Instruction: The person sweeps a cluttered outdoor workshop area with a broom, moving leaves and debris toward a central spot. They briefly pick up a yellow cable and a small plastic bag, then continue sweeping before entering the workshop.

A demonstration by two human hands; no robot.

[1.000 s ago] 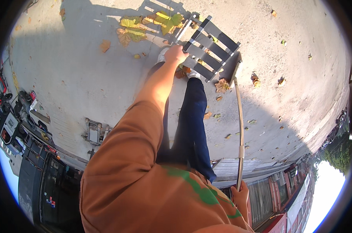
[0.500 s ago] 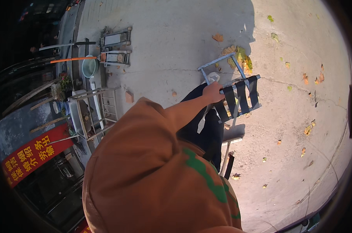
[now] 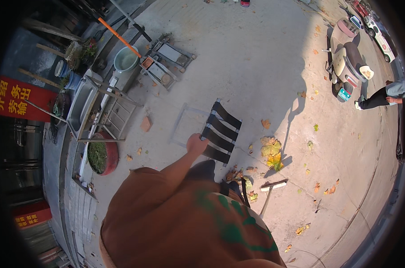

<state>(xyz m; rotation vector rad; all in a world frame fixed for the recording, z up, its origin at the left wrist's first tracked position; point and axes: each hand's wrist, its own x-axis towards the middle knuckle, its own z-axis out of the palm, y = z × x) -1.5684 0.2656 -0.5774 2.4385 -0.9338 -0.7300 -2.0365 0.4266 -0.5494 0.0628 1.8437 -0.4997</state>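
Observation:
My left hand [image 3: 197, 145] grips the near edge of a folding stool [image 3: 224, 129], its fingers closed round the metal frame. The stool has black straps across its top. Its grey leg frame shows blurred on the left, and it is held above the concrete ground. My right hand is out of sight. To the right of my body a broom with a pale, wide head [image 3: 274, 185] rests on the ground, its handle running back towards me. What holds the handle is hidden.
Yellow leaves [image 3: 272, 152] lie right of the stool. To the left are a metal sink [image 3: 82, 105], a red planter [image 3: 105, 154], a basin [image 3: 126, 59], floor jacks [image 3: 160, 71] and a brick [image 3: 146, 124]. A scooter [image 3: 350, 62] and another person [image 3: 381, 97] are at the far right.
My view has turned, bringing the scooter and the other person in on the right. The stool, still in my left hand, has swung left, away from the yellow leaves.

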